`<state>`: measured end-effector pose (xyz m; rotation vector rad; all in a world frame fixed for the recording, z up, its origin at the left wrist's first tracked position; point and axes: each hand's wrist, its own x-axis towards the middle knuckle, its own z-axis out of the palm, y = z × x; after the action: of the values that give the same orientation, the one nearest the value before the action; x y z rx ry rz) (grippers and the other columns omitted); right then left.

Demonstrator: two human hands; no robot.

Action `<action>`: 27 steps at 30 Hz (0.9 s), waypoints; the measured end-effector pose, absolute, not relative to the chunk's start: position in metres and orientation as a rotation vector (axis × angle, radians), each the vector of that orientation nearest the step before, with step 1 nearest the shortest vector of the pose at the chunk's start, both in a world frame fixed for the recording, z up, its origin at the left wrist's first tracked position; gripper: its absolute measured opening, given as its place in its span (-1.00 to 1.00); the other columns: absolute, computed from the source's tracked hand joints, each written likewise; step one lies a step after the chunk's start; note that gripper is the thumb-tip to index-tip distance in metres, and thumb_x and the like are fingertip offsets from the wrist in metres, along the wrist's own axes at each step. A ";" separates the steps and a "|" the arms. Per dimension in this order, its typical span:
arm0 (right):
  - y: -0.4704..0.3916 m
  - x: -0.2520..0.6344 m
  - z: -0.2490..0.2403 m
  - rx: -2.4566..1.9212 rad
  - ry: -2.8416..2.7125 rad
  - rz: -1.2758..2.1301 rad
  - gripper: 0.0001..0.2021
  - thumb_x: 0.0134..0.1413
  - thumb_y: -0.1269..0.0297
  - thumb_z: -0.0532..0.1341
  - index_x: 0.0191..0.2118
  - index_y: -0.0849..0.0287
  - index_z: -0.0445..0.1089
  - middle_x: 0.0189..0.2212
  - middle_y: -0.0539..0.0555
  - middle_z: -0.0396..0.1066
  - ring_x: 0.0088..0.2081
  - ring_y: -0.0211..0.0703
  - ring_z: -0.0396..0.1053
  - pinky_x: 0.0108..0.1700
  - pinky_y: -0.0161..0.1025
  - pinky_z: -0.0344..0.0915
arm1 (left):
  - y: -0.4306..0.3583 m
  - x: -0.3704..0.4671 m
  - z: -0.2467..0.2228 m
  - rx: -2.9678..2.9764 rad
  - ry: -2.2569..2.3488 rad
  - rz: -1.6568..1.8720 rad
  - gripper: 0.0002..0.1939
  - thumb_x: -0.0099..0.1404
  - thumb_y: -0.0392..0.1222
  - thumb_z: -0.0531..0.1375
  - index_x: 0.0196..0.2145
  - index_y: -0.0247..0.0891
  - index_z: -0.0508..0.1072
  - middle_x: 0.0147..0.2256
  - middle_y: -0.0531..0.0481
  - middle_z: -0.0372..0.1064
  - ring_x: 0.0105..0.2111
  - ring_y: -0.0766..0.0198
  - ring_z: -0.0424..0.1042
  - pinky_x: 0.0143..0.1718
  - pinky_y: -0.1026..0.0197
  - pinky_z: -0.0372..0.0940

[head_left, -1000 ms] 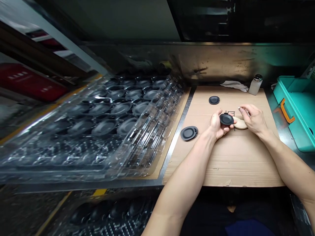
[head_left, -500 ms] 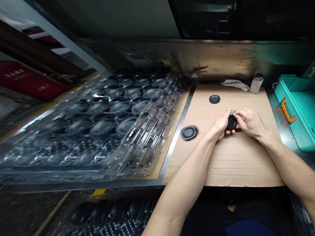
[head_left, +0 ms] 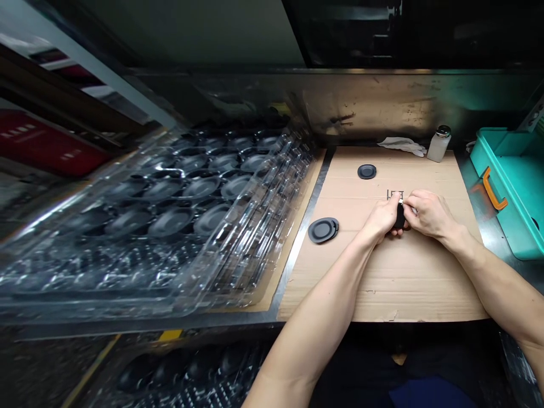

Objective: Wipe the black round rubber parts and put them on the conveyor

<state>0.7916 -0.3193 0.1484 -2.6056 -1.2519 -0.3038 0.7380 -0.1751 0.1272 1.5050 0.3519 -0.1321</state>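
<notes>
My left hand [head_left: 382,217] grips a small black rounded part [head_left: 399,217], which is tilted so only a narrow face shows between my hands. My right hand [head_left: 428,212] is closed in a pinch against the part's right side. A tiny pale bit shows at its top edge by the fingertips; what the right fingers pinch is hidden. To the left on the cardboard sheet [head_left: 408,283] lie flat black oval lids: one [head_left: 366,171] farther back, and what looks like an overlapping pair [head_left: 323,230] nearer.
Stacked clear plastic trays [head_left: 250,249] with several black round parts fill the left side. Behind the cardboard are a white cloth or glove [head_left: 402,145] and a dark-capped bottle [head_left: 439,144]. A teal bin [head_left: 514,226] with an orange handle [head_left: 494,190] stands at the right.
The black part has turned from its broad face to a narrower view in my hands. My right fingers have curled closer around its side. The whole view has shifted slightly.
</notes>
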 end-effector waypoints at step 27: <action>-0.323 0.803 0.145 -2.542 -1.017 -0.356 -0.69 0.33 0.20 0.09 -0.25 0.13 0.58 -0.25 0.12 0.57 -0.24 -0.09 0.45 -0.25 -0.21 0.18 | -0.157 0.748 0.138 0.965 0.526 -0.207 -0.39 0.56 0.07 -0.19 -0.32 -0.38 0.46 -0.58 -0.16 0.44 -0.70 0.32 0.37 -0.75 0.39 0.19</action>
<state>0.8026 -0.3234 0.1450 -2.5420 -1.0171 -0.3555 0.7477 -0.1573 0.1379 0.9655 0.5260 -0.2071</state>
